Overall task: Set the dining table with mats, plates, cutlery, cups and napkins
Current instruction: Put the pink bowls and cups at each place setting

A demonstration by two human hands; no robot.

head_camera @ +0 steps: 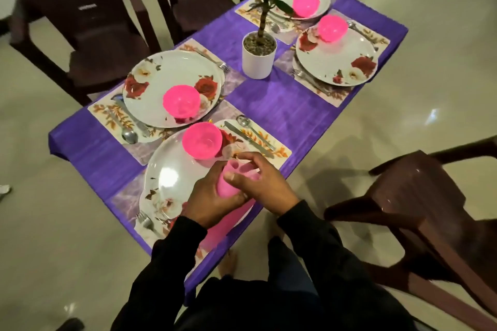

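Note:
My left hand (212, 200) grips the lower part of a stack of pink cups (227, 188) held over the near edge of the table. My right hand (262, 179) closes on the top of that stack, fingers at the rim. Just beyond them lies the near plate (172, 169), white with flowers, on a placemat (279, 152), with a pink bowl (202, 140) on it. A knife (246, 138) and spoon (248, 126) lie to its right, a fork (145, 222) to its left. Several other settings each show a plate and a pink bowl.
A potted plant (258, 58) in a white pot stands mid-table on the purple tablecloth (282, 107). Dark brown chairs stand at the right (419, 212) and at the far left (80, 21). Glossy tile floor surrounds the table.

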